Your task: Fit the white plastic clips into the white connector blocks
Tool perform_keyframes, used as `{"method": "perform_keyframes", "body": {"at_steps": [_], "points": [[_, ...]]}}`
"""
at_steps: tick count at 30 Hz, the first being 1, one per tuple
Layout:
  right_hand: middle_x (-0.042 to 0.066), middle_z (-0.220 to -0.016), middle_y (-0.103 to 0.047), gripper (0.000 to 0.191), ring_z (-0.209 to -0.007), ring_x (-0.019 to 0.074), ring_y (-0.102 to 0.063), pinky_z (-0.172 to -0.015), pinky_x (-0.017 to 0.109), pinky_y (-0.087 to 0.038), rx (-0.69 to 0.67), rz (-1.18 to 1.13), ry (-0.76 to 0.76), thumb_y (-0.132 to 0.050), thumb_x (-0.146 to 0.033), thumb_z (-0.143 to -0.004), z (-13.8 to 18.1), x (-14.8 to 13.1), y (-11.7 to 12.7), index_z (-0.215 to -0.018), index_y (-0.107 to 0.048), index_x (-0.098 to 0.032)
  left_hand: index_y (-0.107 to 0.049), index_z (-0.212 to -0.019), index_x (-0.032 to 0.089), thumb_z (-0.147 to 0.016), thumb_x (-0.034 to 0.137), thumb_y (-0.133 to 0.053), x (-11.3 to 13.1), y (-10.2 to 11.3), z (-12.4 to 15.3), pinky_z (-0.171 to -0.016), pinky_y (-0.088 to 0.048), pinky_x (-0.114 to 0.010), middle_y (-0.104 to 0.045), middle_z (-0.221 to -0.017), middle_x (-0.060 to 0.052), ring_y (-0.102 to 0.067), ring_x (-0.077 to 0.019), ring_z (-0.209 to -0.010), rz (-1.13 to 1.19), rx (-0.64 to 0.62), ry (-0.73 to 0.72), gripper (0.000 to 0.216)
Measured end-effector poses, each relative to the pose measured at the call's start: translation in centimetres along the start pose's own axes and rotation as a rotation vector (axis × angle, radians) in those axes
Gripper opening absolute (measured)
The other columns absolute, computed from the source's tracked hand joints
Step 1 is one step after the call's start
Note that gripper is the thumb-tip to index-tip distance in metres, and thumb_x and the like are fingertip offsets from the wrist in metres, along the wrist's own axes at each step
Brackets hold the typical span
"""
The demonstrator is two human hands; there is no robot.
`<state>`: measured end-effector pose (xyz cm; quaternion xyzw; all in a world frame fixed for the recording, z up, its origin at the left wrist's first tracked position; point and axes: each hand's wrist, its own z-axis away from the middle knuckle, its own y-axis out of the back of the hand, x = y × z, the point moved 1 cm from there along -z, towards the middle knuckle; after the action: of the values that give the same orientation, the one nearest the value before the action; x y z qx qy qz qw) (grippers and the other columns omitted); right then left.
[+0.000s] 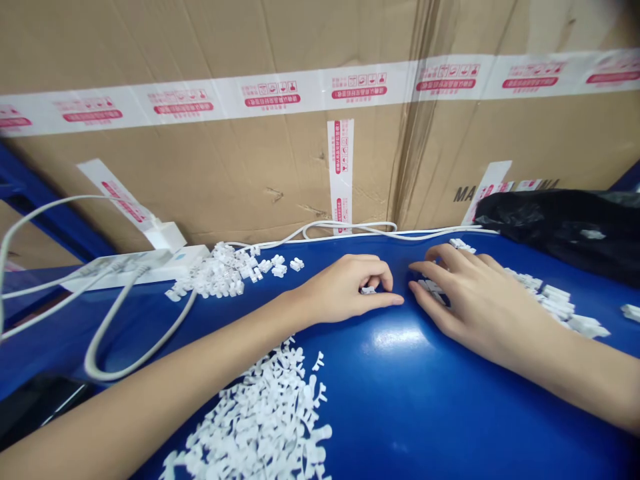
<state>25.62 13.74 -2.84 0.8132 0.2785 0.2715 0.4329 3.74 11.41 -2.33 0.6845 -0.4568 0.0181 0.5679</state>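
Observation:
My left hand (345,290) rests over the blue table, its fingers curled and its thumb stretched forward. Within the curl shows a small white plastic piece (369,290); the fingers hide part of it. My right hand (470,300) is opposite, palm down with fingers apart, reaching over a few small white plastic parts (433,288). Whether its fingertips touch them I cannot tell. Behind and beside that hand lie more white blocky parts (555,300). Near my left forearm is a large heap of small white forked pieces (260,413).
A pile of small white and clear parts (220,270) lies beside a white power strip (150,267) with a plugged-in adapter (165,235). A white cable (95,340) loops over the table. Taped cardboard (240,173) stands behind; a black plastic bag (560,223) lies at right.

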Motion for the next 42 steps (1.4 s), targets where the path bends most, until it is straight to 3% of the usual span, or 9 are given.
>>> {"method": "perform_keyframes", "body": {"at_steps": [4,8,13,20,25,31,36,39,42], "points": [[0.014,-0.103,-0.065,0.042,-0.088,0.0278,-0.065,-0.078,0.044,-0.050,0.017,-0.095,0.056,-0.036,-0.036,-0.106,0.0,0.1,-0.2,-0.112,-0.072,-0.016,-0.062,-0.080,0.019,-0.095,0.036,-0.064,-0.6,0.2,0.1,-0.077,-0.043,-0.032,-0.063,-0.082,-0.001,-0.058,-0.0175,-0.082,-0.240,0.160,0.144,0.023],[0.018,-0.112,-0.065,0.043,-0.103,0.0356,-0.063,-0.082,0.050,-0.049,0.084,-0.007,0.062,-0.038,-0.040,-0.104,0.2,0.0,-0.3,-0.115,-0.072,-0.015,-0.061,-0.089,0.018,-0.089,0.016,-0.054,-0.8,0.5,0.3,-0.088,-0.043,-0.045,-0.068,-0.088,-0.006,-0.061,-0.0251,-0.091,-0.510,0.259,0.344,0.007],[0.016,-0.107,-0.069,0.044,-0.099,0.0339,-0.066,-0.084,0.050,-0.048,0.061,0.036,0.044,-0.038,-0.040,-0.105,0.4,0.1,-0.5,-0.113,-0.072,-0.013,-0.061,-0.108,0.016,-0.079,0.011,-0.053,-0.6,0.7,0.5,-0.097,-0.041,-0.062,-0.068,-0.107,-0.016,-0.060,-0.0356,-0.108,-0.821,0.233,0.408,0.030],[0.014,-0.098,-0.068,0.039,-0.092,0.0301,-0.066,-0.082,0.046,-0.046,0.045,0.030,0.075,-0.040,-0.035,-0.106,0.2,-0.1,-0.2,-0.106,-0.073,-0.014,-0.064,-0.130,0.019,-0.082,0.025,-0.061,-2.6,1.6,1.8,-0.113,0.002,-0.081,-0.065,-0.133,-0.021,-0.045,-0.0441,-0.140,-1.013,0.010,0.513,0.049],[0.013,-0.102,-0.064,0.032,-0.092,0.0274,-0.062,-0.081,0.042,-0.046,0.076,-0.036,0.102,-0.044,-0.027,-0.105,0.3,-0.4,-0.1,-0.114,-0.071,-0.014,-0.070,-0.127,0.027,-0.081,0.027,-0.065,-3.2,2.2,2.6,-0.114,0.014,-0.079,-0.068,-0.133,-0.016,-0.043,-0.0472,-0.142,-1.198,0.051,0.553,0.046],[0.013,-0.103,-0.064,0.032,-0.084,0.0250,-0.058,-0.078,0.042,-0.044,0.085,-0.073,0.167,-0.042,-0.018,-0.104,0.4,-0.5,0.3,-0.111,-0.073,-0.016,-0.070,-0.122,0.024,-0.087,0.009,-0.056,-0.6,1.0,1.7,-0.120,-0.009,-0.075,-0.066,-0.136,-0.013,-0.042,-0.0401,-0.144,-1.430,0.003,0.312,0.041],[0.016,-0.114,-0.068,0.035,-0.092,0.0269,-0.063,-0.082,0.044,-0.045,0.139,-0.131,0.268,-0.041,-0.006,-0.099,0.4,-0.8,0.6,-0.115,-0.072,-0.012,-0.067,-0.109,0.014,-0.096,0.004,-0.046,-0.8,1.7,1.0,-0.104,-0.049,-0.044,-0.070,-0.117,-0.013,-0.063,-0.0269,-0.117,-1.100,-0.079,0.026,0.027],[0.014,-0.115,-0.072,0.032,-0.096,0.0280,-0.066,-0.090,0.049,-0.042,0.229,-0.096,0.347,-0.046,-0.004,-0.097,0.5,-1.3,1.2,-0.116,-0.071,-0.013,-0.064,-0.114,0.016,-0.101,0.011,-0.044,-1.6,2.1,1.1,-0.090,-0.053,-0.033,-0.070,-0.112,-0.009,-0.066,-0.0215,-0.106,-0.862,-0.035,0.015,0.024],[0.013,-0.115,-0.075,0.027,-0.097,0.0278,-0.068,-0.094,0.052,-0.040,0.308,-0.139,0.426,-0.051,-0.005,-0.098,0.6,-2.3,2.1,-0.115,-0.070,-0.012,-0.063,-0.115,0.016,-0.101,0.011,-0.044,-1.3,1.9,1.2,-0.088,-0.051,-0.034,-0.069,-0.109,-0.009,-0.066,-0.0222,-0.103,-0.898,-0.050,-0.029,0.024]]}}
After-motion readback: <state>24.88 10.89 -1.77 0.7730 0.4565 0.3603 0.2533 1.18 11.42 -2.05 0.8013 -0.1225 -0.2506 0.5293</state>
